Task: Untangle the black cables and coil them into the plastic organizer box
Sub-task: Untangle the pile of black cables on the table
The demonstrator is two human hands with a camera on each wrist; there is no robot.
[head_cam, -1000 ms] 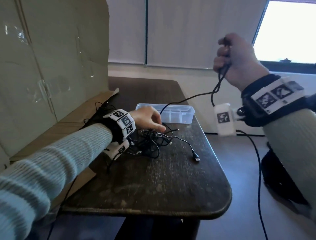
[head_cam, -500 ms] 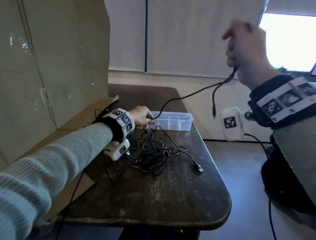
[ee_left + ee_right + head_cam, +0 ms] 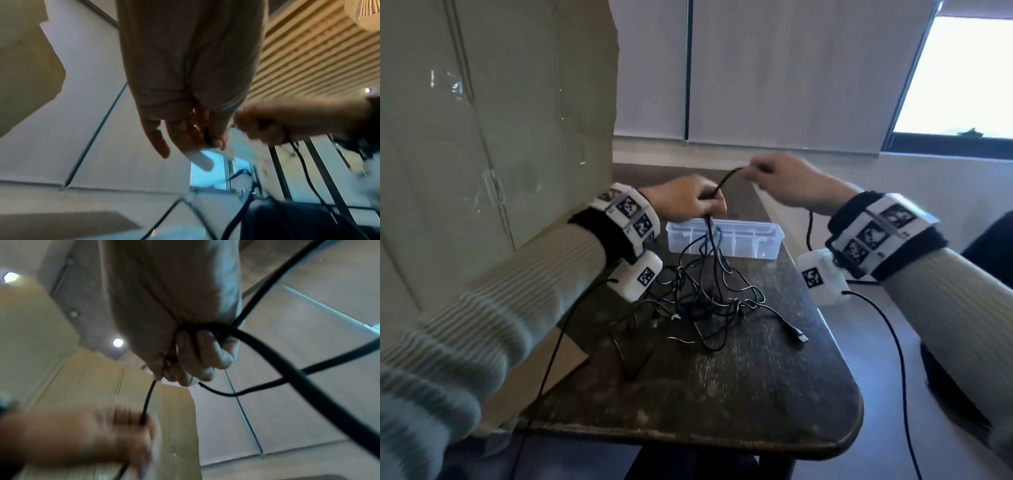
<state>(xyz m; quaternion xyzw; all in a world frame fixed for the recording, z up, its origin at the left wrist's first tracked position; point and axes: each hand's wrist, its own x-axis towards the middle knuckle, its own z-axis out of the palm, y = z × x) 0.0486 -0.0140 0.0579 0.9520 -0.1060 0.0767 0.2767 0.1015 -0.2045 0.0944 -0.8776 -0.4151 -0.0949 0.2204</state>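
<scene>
A tangle of black cables (image 3: 698,294) lies on the dark table in front of the clear plastic organizer box (image 3: 753,240). One black cable (image 3: 724,181) runs from the tangle up through both hands. My left hand (image 3: 688,202) pinches it above the box's left end; the cable (image 3: 207,138) shows between its fingers. My right hand (image 3: 784,181), just to the right and slightly higher, grips the same cable (image 3: 148,399) with curled fingers, and loops of it hang below the fist. A USB plug (image 3: 796,334) lies loose at the tangle's right side.
A tall cardboard sheet (image 3: 493,130) stands along the left side of the table (image 3: 722,404). The table's rounded right edge drops to the floor. Thin wires trail from the white wrist cameras (image 3: 822,279) off the table.
My right hand has come down from high on the right to just beside my left hand. My left hand has risen off the tangle and now holds the cable above the box.
</scene>
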